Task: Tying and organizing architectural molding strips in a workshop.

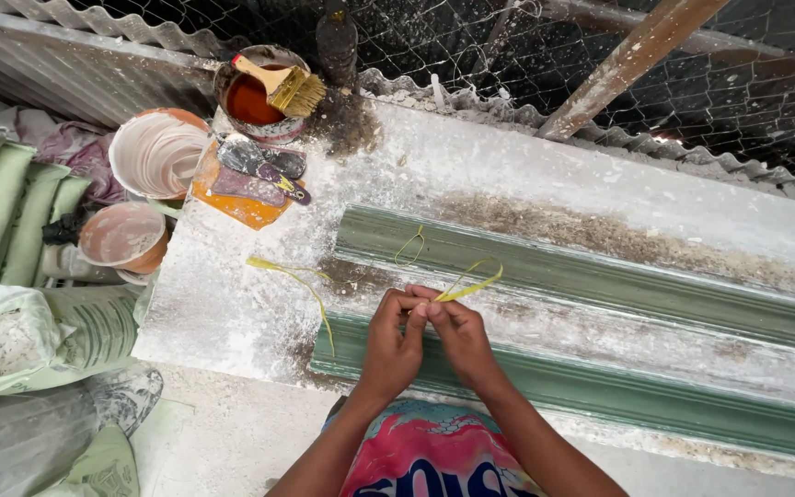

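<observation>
— Two hands, both on one thing?
— Yes. Left hand [390,336] and right hand [457,333] meet fingertip to fingertip over the green mould [600,276], both pinched shut on a yellow strip [471,281].
— Where's the strip relative to the pinch?
— Its near end sits between the thumbs and forefingers. The rest loops up and to the right of the fingertips, curving above the mould's channel. Looks like a thin fibre or plastic strip, hard to say which at this size.
— More strips?
— A long yellow strand [298,281] lies on the dusty white slab [232,313], left of the hands, well apart from them. A small thin loop [409,248] rests on the mould's upper green band, just above the hands.
— Anything else around?
— Top left: a tin of red-brown liquid [252,99] with a paintbrush [285,87] laid across its rim. Beside it a putty knife [259,170] on an orange plate [232,204]. Two empty plaster-stained bowls [154,156] left of the slab, sacks [11,212] further left. Wire mesh [508,46] behind.
</observation>
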